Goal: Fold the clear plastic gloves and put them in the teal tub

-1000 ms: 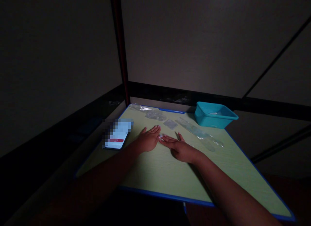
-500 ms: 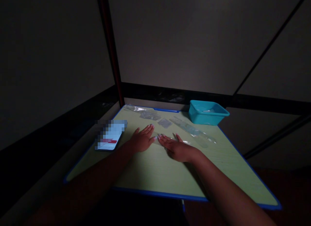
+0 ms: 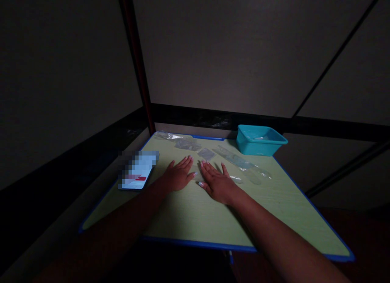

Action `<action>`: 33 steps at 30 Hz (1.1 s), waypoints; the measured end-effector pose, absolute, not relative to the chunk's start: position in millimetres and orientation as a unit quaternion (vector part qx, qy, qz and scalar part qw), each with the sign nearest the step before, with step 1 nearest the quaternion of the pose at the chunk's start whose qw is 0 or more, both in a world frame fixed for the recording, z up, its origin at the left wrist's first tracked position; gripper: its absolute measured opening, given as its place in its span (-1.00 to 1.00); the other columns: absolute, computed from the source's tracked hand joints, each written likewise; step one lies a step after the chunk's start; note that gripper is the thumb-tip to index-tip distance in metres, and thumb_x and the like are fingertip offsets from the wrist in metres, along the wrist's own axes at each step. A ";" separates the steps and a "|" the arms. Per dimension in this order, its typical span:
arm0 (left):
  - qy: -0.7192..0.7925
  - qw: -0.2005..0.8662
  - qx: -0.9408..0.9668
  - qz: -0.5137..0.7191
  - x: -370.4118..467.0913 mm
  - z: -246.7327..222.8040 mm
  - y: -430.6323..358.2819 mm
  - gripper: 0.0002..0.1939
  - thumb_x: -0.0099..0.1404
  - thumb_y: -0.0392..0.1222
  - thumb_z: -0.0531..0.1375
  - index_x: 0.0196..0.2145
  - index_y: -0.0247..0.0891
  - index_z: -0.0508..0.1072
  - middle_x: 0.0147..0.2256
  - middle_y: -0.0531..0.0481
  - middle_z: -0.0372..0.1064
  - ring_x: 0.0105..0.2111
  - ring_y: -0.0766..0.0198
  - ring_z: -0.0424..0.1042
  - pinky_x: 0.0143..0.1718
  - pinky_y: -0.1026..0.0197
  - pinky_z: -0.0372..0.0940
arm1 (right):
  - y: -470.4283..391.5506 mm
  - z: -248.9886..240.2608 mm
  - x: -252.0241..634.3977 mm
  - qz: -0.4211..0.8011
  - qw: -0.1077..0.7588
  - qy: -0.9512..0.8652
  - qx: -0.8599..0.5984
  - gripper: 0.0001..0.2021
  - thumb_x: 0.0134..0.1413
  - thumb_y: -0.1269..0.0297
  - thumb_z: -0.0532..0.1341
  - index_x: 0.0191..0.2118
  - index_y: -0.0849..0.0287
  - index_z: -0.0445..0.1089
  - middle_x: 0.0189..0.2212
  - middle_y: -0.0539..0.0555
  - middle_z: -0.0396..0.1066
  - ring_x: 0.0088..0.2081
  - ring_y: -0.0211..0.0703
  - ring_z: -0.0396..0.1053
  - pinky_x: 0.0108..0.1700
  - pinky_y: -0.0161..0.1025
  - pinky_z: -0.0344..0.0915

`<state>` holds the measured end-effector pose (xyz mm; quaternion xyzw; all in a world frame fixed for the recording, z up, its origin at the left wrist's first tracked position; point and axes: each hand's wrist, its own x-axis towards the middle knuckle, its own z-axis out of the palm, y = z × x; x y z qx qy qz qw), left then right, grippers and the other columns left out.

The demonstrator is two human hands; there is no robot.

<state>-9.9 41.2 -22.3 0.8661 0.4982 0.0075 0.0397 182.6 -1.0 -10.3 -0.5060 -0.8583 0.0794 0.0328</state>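
My left hand [image 3: 179, 174] lies palm down with its fingers stretched out, near the middle of the table. To its right, my right hand [image 3: 217, 181] is also palm down, fingers spread and thumb apart. Beneath and between the two hands lies a clear plastic bag [image 3: 236, 180], mostly covered; its shiny right end shows beyond my right hand. Just past my fingertips rests a small square plastic packet [image 3: 206, 154]. Long clear plastic bags [image 3: 236, 160] lie flat to the right of it.
A phone [image 3: 138, 171] with a lit, partly blurred screen lies at the table's left. At the back right stands a turquoise basket [image 3: 260, 148] with clear plastic inside. More crumpled clear plastic [image 3: 187, 144] lies along the back. The pale green table [image 3: 195, 218] has a blue edge.
My right hand has turned and spread, its fingers now pointing further forward and its thumb apart. The left hand stays almost where it was.
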 end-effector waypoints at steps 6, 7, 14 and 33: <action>0.504 0.040 0.862 0.027 -8.8 -20.8 39.3 -0.41 0.39 0.00 -0.15 0.29 -0.29 -0.06 0.31 -0.19 -0.23 0.30 0.16 -0.17 0.21 -0.20 -0.16 | -0.5 -12.2 179.9 0.090 0.005 -0.834 -0.545 -0.29 0.24 -0.08 -0.19 0.35 0.27 -0.31 0.33 0.22 -0.32 0.34 0.02 -0.32 0.23 0.26 -0.58; 0.503 0.038 0.863 0.040 -6.0 -18.6 36.8 -0.42 0.39 -0.02 -0.16 0.29 -0.30 -0.05 0.31 -0.19 -0.23 0.31 0.16 -0.18 0.21 -0.21 -0.18 | -0.5 -11.7 180.1 0.092 0.001 -0.833 -0.545 -0.29 0.24 -0.08 -0.19 0.35 0.27 -0.31 0.33 0.22 -0.33 0.34 0.02 -0.32 0.23 0.26 -0.58; 0.355 0.092 0.927 0.080 19.9 -7.3 11.8 -0.41 0.42 0.04 -0.29 0.30 -0.29 -0.12 0.32 -0.10 -0.25 0.32 0.28 -0.27 0.26 -0.09 -0.29 | 1.4 -14.0 181.3 0.085 -0.022 -0.845 -0.528 -0.33 0.18 0.07 -0.06 0.35 0.22 -0.19 0.33 0.21 -0.32 0.33 0.06 -0.30 0.21 0.29 -0.61; 0.532 0.072 0.843 0.034 6.1 -25.4 28.0 -0.30 0.37 0.18 -0.22 0.30 -0.31 -0.08 0.31 -0.24 -0.30 0.32 0.07 -0.30 0.22 -0.17 -0.15 | -3.0 -5.1 178.4 0.096 -0.032 -0.832 -0.546 -0.21 0.18 -0.17 -0.30 0.34 0.32 -0.36 0.33 0.15 -0.37 0.34 0.01 -0.34 0.23 0.25 -0.59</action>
